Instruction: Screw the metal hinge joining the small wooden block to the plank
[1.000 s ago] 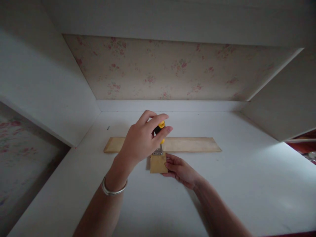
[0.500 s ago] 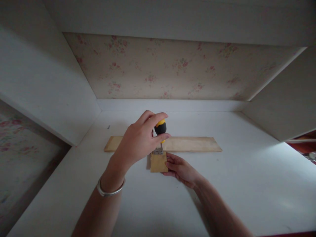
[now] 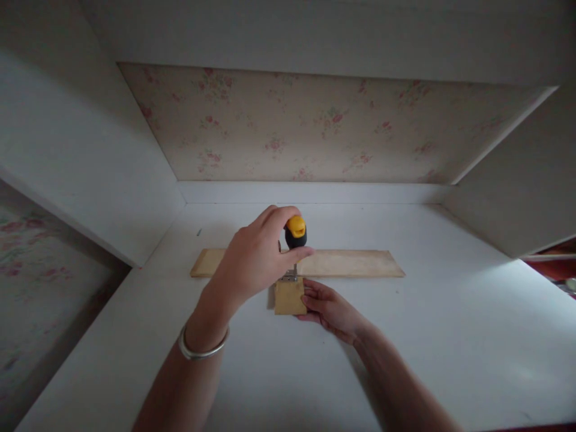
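My left hand point(image 3: 254, 258) grips a short screwdriver point(image 3: 295, 233) with a black and yellow handle. The tool stands upright, its tip down on a small metal hinge point(image 3: 288, 276). This hinge joins a long pale wooden board point(image 3: 351, 263), lying crosswise on the white surface, to a small square wooden block point(image 3: 289, 297) in front of it. My right hand point(image 3: 328, 307) lies flat beside the block, fingertips pressed against its right edge. A silver bangle point(image 3: 202, 348) circles my left wrist.
The work sits on a white shelf surface point(image 3: 405, 336) inside a white cabinet. White side panels point(image 3: 81, 150) rise at left and right. A floral papered back wall point(image 3: 310, 126) closes the far end. A tiny dark speck point(image 3: 198, 232) lies at the far left.
My left hand's fingers have shifted around the screwdriver handle, and the yellow cap now shows more on top. The right hand, block and board have stayed put.
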A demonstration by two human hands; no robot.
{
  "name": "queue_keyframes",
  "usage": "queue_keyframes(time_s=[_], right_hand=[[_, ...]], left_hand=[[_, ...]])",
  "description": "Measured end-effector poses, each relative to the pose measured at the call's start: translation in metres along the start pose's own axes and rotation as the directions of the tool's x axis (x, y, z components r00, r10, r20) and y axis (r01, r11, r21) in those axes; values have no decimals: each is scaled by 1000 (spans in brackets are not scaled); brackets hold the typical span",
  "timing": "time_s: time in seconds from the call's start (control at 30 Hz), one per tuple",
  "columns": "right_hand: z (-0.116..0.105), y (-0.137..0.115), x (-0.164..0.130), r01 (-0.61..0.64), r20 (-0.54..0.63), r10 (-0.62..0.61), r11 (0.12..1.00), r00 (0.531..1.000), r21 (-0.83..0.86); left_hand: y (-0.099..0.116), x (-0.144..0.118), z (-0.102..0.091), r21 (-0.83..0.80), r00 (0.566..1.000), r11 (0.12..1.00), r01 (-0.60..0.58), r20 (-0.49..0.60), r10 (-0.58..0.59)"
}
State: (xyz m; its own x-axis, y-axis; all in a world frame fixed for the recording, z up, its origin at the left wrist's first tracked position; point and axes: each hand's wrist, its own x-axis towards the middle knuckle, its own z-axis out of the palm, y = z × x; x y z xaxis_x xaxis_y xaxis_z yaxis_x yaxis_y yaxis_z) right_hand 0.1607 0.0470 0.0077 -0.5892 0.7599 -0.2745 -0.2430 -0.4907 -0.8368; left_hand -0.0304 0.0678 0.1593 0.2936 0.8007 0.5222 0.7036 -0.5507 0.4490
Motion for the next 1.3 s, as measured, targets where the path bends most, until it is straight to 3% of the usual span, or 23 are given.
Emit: queue_keyframes(time_s=[0.13,0.4,0.57,0.8,0.87,1.07,1.17,1.3], right_hand=[[0,0,0,7,-1,-7,1000,1000,-1],[-1,1,0,0,11,0,1000,1000,20],[1,0,-1,-6,5,6,1000,1000,12],[-1,-1,0,-8,-2,8,1000,1000,0],[-1,-1,1,-9,-3,9,1000,1000,0],[0,0,1,-20,-16,20,1000,1000,5],[-1,0,1,-15,-15,15,1000,1000,20],[-2,0,2,-16,-9,16,999,1000,28]], left_hand=[[6,3,11,53,996,998,34,-79,-30],[-1,3,24,-92,985,987,134,-95,-142],[-1,6,22,-199,999,979,48,2,-49],[-4,-2,1,-373,973,917,141,222,-59],[-5,-1,0,-339,976,927,160,193,-98],[-4,4,17,-128,972,970,206,-86,-218],[-1,5,25,-210,970,955,209,-78,-229],[1,4,24,-366,979,910,196,12,-206]])
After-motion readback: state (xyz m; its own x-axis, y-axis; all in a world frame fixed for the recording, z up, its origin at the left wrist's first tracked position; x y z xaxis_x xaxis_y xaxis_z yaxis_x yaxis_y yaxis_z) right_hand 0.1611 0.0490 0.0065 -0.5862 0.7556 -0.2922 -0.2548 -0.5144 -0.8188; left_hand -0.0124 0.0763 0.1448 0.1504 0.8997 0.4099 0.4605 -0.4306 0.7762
